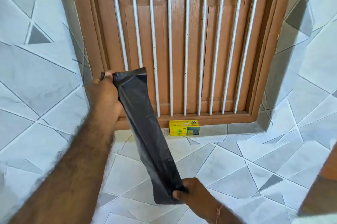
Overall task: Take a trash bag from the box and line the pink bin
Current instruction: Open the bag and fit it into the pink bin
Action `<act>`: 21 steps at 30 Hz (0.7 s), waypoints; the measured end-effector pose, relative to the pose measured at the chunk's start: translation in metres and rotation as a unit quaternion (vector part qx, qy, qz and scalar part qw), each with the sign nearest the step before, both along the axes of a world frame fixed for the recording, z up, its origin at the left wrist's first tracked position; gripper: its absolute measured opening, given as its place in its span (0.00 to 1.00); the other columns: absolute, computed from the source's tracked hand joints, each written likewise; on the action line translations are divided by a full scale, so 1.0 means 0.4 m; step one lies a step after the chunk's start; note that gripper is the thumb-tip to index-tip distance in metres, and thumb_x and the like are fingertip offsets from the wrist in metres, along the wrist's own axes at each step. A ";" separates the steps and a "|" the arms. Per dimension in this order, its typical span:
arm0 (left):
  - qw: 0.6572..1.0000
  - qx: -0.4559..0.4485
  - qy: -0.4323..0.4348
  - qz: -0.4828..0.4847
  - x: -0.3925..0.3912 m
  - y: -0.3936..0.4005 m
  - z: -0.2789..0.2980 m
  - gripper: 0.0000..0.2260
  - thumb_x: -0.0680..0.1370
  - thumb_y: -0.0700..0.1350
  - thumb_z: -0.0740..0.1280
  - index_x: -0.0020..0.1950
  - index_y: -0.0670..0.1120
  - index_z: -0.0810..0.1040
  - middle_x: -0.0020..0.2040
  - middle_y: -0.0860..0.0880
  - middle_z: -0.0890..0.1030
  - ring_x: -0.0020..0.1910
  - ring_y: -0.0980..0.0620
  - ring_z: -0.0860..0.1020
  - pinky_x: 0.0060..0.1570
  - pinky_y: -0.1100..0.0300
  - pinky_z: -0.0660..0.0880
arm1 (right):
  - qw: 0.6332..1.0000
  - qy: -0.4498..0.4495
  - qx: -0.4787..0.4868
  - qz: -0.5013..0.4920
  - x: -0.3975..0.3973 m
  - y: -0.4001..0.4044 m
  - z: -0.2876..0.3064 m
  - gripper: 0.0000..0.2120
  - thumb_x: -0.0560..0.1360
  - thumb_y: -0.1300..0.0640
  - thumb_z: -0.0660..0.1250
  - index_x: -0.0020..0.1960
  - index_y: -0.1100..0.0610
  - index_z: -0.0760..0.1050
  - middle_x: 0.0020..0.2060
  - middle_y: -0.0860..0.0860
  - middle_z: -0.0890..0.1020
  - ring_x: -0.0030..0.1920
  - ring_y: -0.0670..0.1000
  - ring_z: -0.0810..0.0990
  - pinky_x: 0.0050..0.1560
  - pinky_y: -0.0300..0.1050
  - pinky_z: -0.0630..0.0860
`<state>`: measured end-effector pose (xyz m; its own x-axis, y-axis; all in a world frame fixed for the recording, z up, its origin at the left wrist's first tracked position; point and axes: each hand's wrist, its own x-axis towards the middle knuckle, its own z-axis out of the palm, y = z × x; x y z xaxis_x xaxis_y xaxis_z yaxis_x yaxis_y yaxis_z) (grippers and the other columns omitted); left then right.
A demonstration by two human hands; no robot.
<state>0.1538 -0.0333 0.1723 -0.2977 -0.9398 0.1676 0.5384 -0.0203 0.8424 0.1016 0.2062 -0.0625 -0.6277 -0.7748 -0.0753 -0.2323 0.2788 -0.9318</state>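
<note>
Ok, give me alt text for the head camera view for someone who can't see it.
Two bare hands stretch a folded black trash bag diagonally, left hand gripping its top, right hand its bottom. Behind, a yellow box sits on a tiled ledge below a barred wooden window.

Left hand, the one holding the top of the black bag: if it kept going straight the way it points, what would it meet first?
Probably the brown wooden window frame, behind the left hand gripping the trash bag. Depth is unclear, so the gap cannot be judged.
</note>
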 end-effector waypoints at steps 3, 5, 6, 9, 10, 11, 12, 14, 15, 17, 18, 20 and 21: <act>0.999 -0.018 0.010 0.046 0.057 0.025 0.002 0.08 0.75 0.42 0.68 0.36 0.44 0.78 0.35 0.46 0.78 0.35 0.46 0.79 0.43 0.48 0.81 | 0.999 -0.024 0.024 -0.006 0.038 0.095 -0.030 0.20 0.73 0.60 0.69 0.24 0.47 0.76 0.20 0.39 0.74 0.26 0.35 0.70 0.34 0.33 0.66; 0.996 -0.059 -0.005 0.066 0.093 0.058 -0.016 0.07 0.75 0.44 0.67 0.38 0.44 0.79 0.37 0.46 0.79 0.38 0.46 0.79 0.45 0.49 0.80 | 0.998 -0.051 0.030 -0.014 0.060 0.153 -0.054 0.20 0.74 0.60 0.69 0.24 0.47 0.78 0.20 0.40 0.74 0.26 0.35 0.71 0.34 0.32 0.67; 0.992 -0.098 -0.038 0.075 0.112 0.084 -0.028 0.08 0.76 0.47 0.66 0.43 0.44 0.80 0.40 0.47 0.81 0.42 0.46 0.80 0.47 0.51 0.79 | 0.997 -0.064 0.029 -0.018 0.073 0.174 -0.058 0.18 0.74 0.59 0.70 0.26 0.48 0.79 0.21 0.40 0.75 0.26 0.36 0.71 0.35 0.33 0.68; 0.970 -0.183 -0.150 0.058 0.171 0.186 -0.119 0.21 0.77 0.54 0.64 0.68 0.49 0.72 0.63 0.52 0.78 0.60 0.52 0.77 0.60 0.56 0.74 | 0.983 -0.174 -0.032 -0.048 0.119 0.223 -0.062 0.07 0.71 0.58 0.73 0.36 0.59 0.83 0.31 0.49 0.83 0.35 0.48 0.81 0.42 0.44 0.76; 0.963 -0.184 -0.185 0.064 0.193 0.219 -0.165 0.26 0.77 0.55 0.65 0.73 0.50 0.65 0.68 0.52 0.73 0.65 0.52 0.74 0.65 0.55 0.72 | 0.975 -0.211 -0.049 -0.058 0.132 0.229 -0.060 0.06 0.72 0.59 0.73 0.40 0.62 0.84 0.34 0.55 0.85 0.37 0.53 0.82 0.44 0.48 0.78; 0.952 -0.184 -0.229 0.088 0.220 0.254 -0.215 0.30 0.77 0.55 0.66 0.76 0.49 0.61 0.72 0.50 0.70 0.68 0.50 0.71 0.68 0.51 0.69 | 0.967 -0.237 -0.059 -0.067 0.154 0.238 -0.057 0.07 0.72 0.59 0.73 0.42 0.64 0.83 0.35 0.57 0.85 0.37 0.55 0.83 0.44 0.49 0.79; 0.935 -0.195 -0.273 0.118 0.244 0.286 -0.269 0.32 0.76 0.55 0.67 0.76 0.48 0.60 0.73 0.47 0.68 0.70 0.47 0.70 0.70 0.48 0.67 | 0.961 -0.255 -0.077 -0.077 0.172 0.241 -0.048 0.08 0.73 0.59 0.72 0.42 0.65 0.83 0.34 0.56 0.84 0.35 0.54 0.82 0.40 0.47 0.79; 0.905 -0.235 -0.323 0.145 0.304 0.367 -0.377 0.28 0.75 0.54 0.69 0.73 0.48 0.65 0.70 0.45 0.71 0.68 0.45 0.70 0.69 0.43 0.68 | 0.948 -0.286 -0.099 -0.095 0.212 0.248 -0.033 0.09 0.73 0.57 0.73 0.41 0.64 0.82 0.30 0.55 0.81 0.31 0.52 0.78 0.35 0.44 0.75; 0.898 -0.251 -0.332 0.141 0.332 0.415 -0.428 0.25 0.75 0.53 0.70 0.70 0.49 0.69 0.66 0.47 0.74 0.65 0.45 0.72 0.66 0.43 0.70 | 0.943 -0.296 -0.109 -0.108 0.227 0.246 -0.027 0.11 0.71 0.54 0.74 0.40 0.63 0.82 0.30 0.55 0.80 0.30 0.53 0.77 0.35 0.44 0.74; 0.886 -0.296 -0.347 0.086 0.391 0.534 -0.507 0.18 0.73 0.54 0.71 0.60 0.56 0.73 0.56 0.57 0.76 0.55 0.53 0.75 0.58 0.52 0.75 | 0.932 -0.311 -0.129 -0.132 0.256 0.245 -0.021 0.14 0.68 0.50 0.75 0.37 0.61 0.81 0.29 0.55 0.78 0.29 0.53 0.76 0.35 0.45 0.73; 0.878 -0.316 -0.359 0.029 0.420 0.591 -0.530 0.15 0.71 0.56 0.71 0.56 0.60 0.72 0.51 0.62 0.75 0.51 0.56 0.75 0.53 0.59 0.75 | 0.926 -0.322 -0.142 -0.138 0.275 0.245 -0.017 0.14 0.70 0.50 0.74 0.36 0.61 0.81 0.28 0.54 0.78 0.28 0.52 0.76 0.33 0.45 0.73; 0.844 -0.356 -0.391 -0.091 0.455 0.661 -0.570 0.15 0.67 0.59 0.72 0.50 0.65 0.70 0.49 0.64 0.74 0.51 0.60 0.74 0.48 0.69 0.71 | 0.910 -0.351 -0.175 -0.132 0.306 0.241 -0.010 0.15 0.73 0.52 0.72 0.39 0.64 0.82 0.29 0.55 0.80 0.28 0.53 0.78 0.31 0.44 0.74; 0.822 -0.373 -0.410 -0.133 0.471 0.674 -0.584 0.16 0.67 0.58 0.73 0.49 0.68 0.69 0.50 0.66 0.73 0.52 0.63 0.73 0.48 0.73 0.70 | 0.902 -0.368 -0.186 -0.127 0.326 0.238 -0.005 0.16 0.73 0.52 0.71 0.44 0.67 0.82 0.32 0.58 0.81 0.30 0.54 0.79 0.30 0.44 0.76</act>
